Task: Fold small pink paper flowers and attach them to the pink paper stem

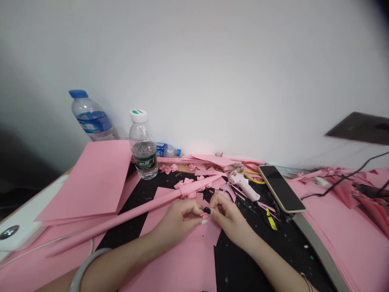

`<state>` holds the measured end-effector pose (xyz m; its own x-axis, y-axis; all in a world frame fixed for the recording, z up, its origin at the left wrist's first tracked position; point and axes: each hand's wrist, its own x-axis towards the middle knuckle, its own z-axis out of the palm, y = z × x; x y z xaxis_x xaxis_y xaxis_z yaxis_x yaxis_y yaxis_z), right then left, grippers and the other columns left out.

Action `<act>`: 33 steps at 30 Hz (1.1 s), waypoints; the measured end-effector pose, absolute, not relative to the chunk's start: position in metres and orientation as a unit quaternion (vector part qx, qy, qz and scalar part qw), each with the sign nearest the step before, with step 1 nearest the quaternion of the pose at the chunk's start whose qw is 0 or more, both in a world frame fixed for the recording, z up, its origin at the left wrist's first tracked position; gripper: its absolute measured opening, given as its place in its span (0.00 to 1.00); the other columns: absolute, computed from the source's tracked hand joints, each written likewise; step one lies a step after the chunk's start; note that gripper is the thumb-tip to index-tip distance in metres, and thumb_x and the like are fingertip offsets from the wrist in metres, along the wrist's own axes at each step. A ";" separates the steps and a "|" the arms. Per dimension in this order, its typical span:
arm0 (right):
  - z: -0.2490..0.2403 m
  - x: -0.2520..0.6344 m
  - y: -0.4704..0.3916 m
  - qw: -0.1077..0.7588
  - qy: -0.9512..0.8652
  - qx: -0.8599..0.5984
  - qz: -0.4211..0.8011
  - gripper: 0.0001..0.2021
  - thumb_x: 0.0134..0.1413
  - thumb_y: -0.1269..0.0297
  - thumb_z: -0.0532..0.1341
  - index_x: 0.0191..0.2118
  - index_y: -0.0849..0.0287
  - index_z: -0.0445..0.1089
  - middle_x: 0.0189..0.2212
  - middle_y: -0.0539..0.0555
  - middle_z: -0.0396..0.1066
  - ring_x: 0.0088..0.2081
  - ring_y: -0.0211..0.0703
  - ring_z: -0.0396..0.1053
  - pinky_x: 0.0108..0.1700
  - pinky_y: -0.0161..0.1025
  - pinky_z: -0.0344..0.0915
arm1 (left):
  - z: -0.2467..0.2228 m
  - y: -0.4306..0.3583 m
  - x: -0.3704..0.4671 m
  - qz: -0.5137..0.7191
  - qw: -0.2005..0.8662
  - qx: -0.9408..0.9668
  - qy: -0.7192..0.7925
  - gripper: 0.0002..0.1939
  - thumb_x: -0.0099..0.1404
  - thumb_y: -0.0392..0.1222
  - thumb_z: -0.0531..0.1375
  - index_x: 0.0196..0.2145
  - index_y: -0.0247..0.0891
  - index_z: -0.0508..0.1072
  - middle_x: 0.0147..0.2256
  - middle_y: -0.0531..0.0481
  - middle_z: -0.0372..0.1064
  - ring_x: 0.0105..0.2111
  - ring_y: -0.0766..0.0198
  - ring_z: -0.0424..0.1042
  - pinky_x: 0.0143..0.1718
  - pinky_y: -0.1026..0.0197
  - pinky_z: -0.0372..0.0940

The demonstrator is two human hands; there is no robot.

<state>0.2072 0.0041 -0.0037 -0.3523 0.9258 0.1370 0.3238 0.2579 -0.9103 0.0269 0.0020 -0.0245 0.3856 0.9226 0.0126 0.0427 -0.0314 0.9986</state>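
My left hand point(180, 221) and my right hand point(229, 219) meet over a pink paper sheet point(182, 259). Both are closed in a pinch on a small piece of folded pink paper point(204, 216), mostly covered by the fingertips. Just beyond the hands lie several pink paper flowers point(191, 166). A long rolled pink paper tube point(127, 217) slants past my left hand. Behind my right hand a white glue gun point(244, 184) rests on its side among paper scraps.
An upright water bottle point(144, 156) stands back left, near a leaning blue-capped bottle point(92, 117) and a bottle lying down point(167, 150). A phone point(282, 188) lies at right beside stacked pink paper point(343, 231). A black cable point(343, 181) crosses there. Pink sheets point(94, 178) overlie a white device point(21, 231).
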 end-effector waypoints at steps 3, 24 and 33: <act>-0.002 0.206 0.004 0.346 -0.697 -0.443 0.446 0.13 0.60 0.56 0.56 0.27 0.56 0.58 0.22 0.45 0.53 0.24 0.37 0.51 0.26 0.34 0.52 | -0.024 0.001 0.026 0.383 0.543 0.634 0.396 0.04 0.58 0.36 0.63 0.26 0.35 0.75 0.28 0.48 0.74 0.30 0.62 0.70 0.33 0.61 0.64; -0.011 0.219 0.004 0.348 -0.876 -0.330 0.056 0.12 0.64 0.74 0.53 0.48 0.58 0.71 0.43 0.58 0.76 0.42 0.45 0.75 0.43 0.40 0.73 | -0.016 0.008 0.029 0.413 0.651 0.463 0.437 0.10 0.48 0.39 0.68 0.24 0.35 0.70 0.24 0.53 0.73 0.26 0.65 0.71 0.31 0.63 0.65; -0.007 0.221 0.008 0.303 -0.890 -0.329 0.091 0.11 0.66 0.69 0.53 0.44 0.60 0.72 0.40 0.58 0.77 0.40 0.45 0.75 0.42 0.41 0.72 | -0.024 0.004 0.026 0.387 0.565 0.585 0.434 0.03 0.55 0.34 0.63 0.24 0.36 0.73 0.29 0.51 0.76 0.33 0.61 0.72 0.37 0.62 0.65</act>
<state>0.2213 0.0075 -0.0067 -0.6008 0.6399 0.4792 0.5299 0.7676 -0.3605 0.0263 0.0041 -0.0236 0.3238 0.9453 -0.0382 0.0713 0.0158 0.9973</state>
